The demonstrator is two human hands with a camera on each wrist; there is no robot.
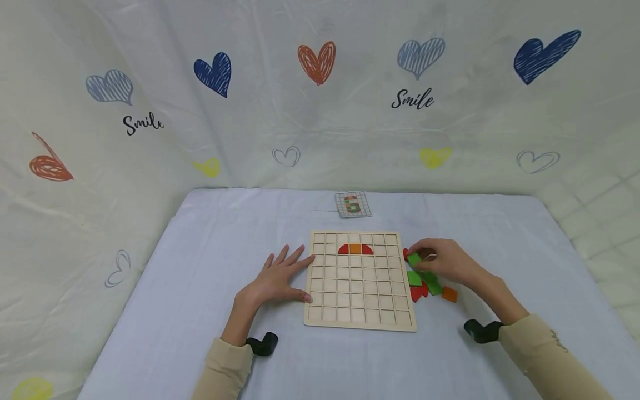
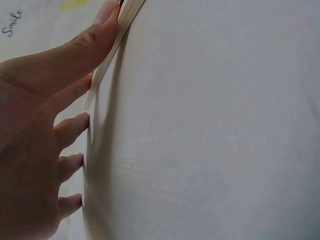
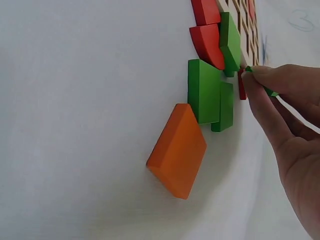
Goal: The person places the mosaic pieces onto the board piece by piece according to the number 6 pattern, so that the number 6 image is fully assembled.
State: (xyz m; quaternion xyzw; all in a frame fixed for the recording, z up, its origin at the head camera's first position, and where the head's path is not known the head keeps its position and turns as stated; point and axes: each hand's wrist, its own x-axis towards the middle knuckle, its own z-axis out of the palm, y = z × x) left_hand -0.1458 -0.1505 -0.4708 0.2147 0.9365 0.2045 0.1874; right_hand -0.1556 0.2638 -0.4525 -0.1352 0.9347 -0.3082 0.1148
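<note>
A wooden grid board (image 1: 357,283) lies on the white cloth, with an orange square tile (image 1: 355,249) between two red quarter-round tiles (image 1: 367,250) in its second row. My left hand (image 1: 277,280) is spread flat at the board's left side, thumb and a fingertip touching its edge. To the right of the board, my right hand (image 1: 447,261) pinches a green tile (image 1: 414,259) between thumb and finger. Below that hand lie loose green tiles (image 3: 202,92), red tiles (image 3: 207,45) and an orange tile (image 3: 177,152).
A small pattern card (image 1: 353,204) showing a green, red and orange figure on a grid lies behind the board. Dark wrist-camera mounts (image 1: 263,344) sit at both cuffs. A white curtain (image 1: 360,128) printed with hearts hangs behind the table.
</note>
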